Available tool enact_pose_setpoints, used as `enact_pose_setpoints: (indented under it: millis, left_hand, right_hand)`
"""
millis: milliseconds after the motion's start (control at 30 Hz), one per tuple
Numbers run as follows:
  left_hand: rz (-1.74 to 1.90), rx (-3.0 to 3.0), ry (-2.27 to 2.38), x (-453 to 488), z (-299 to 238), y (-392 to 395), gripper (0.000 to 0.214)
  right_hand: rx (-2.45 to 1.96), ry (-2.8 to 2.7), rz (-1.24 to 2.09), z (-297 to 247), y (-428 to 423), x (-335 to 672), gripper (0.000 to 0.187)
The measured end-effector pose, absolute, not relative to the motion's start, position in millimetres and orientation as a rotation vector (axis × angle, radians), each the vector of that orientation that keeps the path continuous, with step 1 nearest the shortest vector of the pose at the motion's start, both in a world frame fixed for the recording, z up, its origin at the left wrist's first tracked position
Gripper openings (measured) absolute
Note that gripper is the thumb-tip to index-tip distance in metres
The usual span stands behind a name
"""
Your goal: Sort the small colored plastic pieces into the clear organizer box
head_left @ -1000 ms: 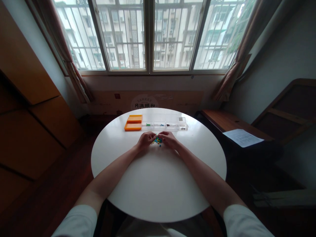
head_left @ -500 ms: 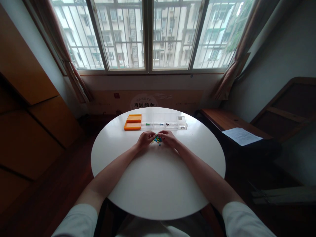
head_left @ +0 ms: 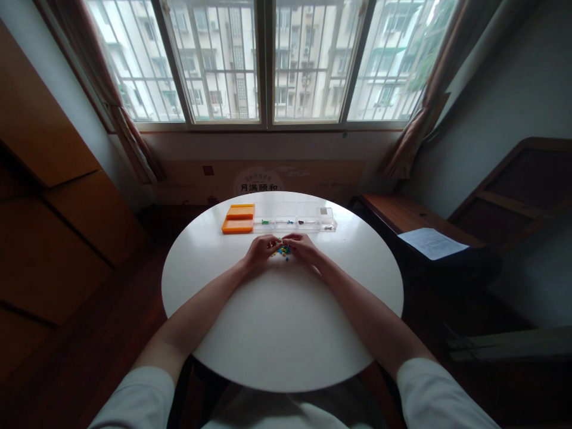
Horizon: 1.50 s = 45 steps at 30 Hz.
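Note:
A small heap of tiny coloured pieces [head_left: 283,251], blue, green and yellow, lies on the white table between my two hands. My left hand [head_left: 261,248] is at its left side, fingers curled and thumb and fingertips drawn together. From the right, my right hand [head_left: 304,246] bends over the heap, its fingertips nearly meeting the left ones. Both are closed; what they pinch is too small to make out. Beyond them stand an orange tray [head_left: 238,227] and a row of clear compartments [head_left: 286,208]. A green piece [head_left: 265,222], a blue piece [head_left: 290,222] and a dark piece [head_left: 301,223] lie in them.
The round white table [head_left: 286,333] reaches toward my body. On the right, a paper sheet [head_left: 432,243] rests on a low wooden surface [head_left: 393,211]. A barred window [head_left: 268,65] with curtains is ahead, and wooden cabinets [head_left: 67,226] stand left.
My fingertips have come a little closer together above the heap. The whole view has shifted slightly; the tray and the compartments stay in place on the table.

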<state>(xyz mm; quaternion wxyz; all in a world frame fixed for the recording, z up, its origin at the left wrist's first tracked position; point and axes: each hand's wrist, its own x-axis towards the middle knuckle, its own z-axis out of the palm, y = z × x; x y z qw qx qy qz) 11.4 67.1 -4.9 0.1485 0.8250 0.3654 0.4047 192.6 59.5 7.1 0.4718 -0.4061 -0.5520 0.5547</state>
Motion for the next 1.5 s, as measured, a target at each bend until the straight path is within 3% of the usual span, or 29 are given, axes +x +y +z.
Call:
enact_pose_setpoints:
  millis: [833, 1500]
  left_hand:
    - [1.123, 2.436, 1.145, 10.4, -4.6, 66.5, 0.047]
    - [1.130, 2.421, 1.188, 10.7, -2.7, 65.1, 0.046]
  right_hand:
    - [-0.978, -1.382, 1.369, 8.5, 57.2, 191.9, 0.031]
    - [-0.988, -1.391, 1.360, 10.6, 55.7, 191.8, 0.032]
